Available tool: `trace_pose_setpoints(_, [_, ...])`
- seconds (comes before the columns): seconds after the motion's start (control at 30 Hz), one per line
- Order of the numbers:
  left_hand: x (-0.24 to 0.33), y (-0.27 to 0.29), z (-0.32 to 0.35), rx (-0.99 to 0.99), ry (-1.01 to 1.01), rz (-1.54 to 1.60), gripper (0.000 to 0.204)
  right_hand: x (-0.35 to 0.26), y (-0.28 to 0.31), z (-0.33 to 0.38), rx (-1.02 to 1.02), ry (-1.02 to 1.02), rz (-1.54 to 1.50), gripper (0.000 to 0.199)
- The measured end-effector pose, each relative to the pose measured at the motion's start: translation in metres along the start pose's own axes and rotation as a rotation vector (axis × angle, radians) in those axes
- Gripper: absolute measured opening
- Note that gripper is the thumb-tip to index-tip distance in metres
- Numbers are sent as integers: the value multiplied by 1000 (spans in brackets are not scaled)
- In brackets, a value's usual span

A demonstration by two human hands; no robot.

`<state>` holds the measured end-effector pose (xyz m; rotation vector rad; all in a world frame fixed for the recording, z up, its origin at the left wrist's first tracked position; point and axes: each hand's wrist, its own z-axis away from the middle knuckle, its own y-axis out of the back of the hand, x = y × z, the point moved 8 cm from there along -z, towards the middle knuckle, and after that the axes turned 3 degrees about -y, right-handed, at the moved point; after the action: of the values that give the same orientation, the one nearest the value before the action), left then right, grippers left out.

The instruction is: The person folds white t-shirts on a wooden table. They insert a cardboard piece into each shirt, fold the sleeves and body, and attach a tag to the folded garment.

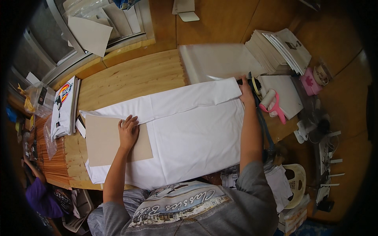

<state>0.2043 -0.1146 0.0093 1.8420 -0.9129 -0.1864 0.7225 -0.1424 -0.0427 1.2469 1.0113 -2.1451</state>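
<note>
A white shirt (197, 137) lies spread over the wooden table in front of me, its far side folded over in a long strip. On its left part rests a beige cardboard sheet (104, 137), partly covered along the far edge by the fabric. My left hand (129, 131) presses down across the cardboard and the fold's edge, fingers stretched out. At the far right corner of the fold, my right hand (247, 92) grips the shirt's end, the fingers partly hidden by cloth and dark items behind.
Folded printed shirts (65, 104) are stacked at left. Clear plastic bags (220, 59), a stack of boards (265, 53), a pink lint roller (278, 109) and a pink container (312, 82) line the far right. A person in purple (43, 198) is at lower left.
</note>
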Motion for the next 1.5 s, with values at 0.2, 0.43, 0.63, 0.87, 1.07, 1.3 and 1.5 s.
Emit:
trace_pose_setpoints(0.2, [2, -1, -2, -14, -8, 1, 13, -3, -27, 0, -377, 37, 653, 45])
trace_pose_setpoints(0.43, [3, -1, -1, -11, -14, 6, 14, -12, -34, 14, -91, 425, 1121, 60])
trace_pose_setpoints(0.63, [5, 2, 0, -25, -11, -9, 15, -6, -111, 64, 219, 977, 1667, 42])
trace_pose_setpoints(0.87, [5, -3, -3, -27, -42, -4, 16, 13, -54, 40, 147, 448, 1731, 55])
trace_pose_setpoints(1.07, [55, 42, 45, -345, -120, -54, 45, -44, -11, 185, 431, 860, 1343, 27])
trace_pose_setpoints(1.3, [91, 44, 173, -752, -545, -322, 51, 95, 198, 309, 838, 60, 227, 31])
trace_pose_setpoints(1.5, [108, 65, 150, -517, -432, 219, 29, 106, 180, 324, 357, -50, -83, 32])
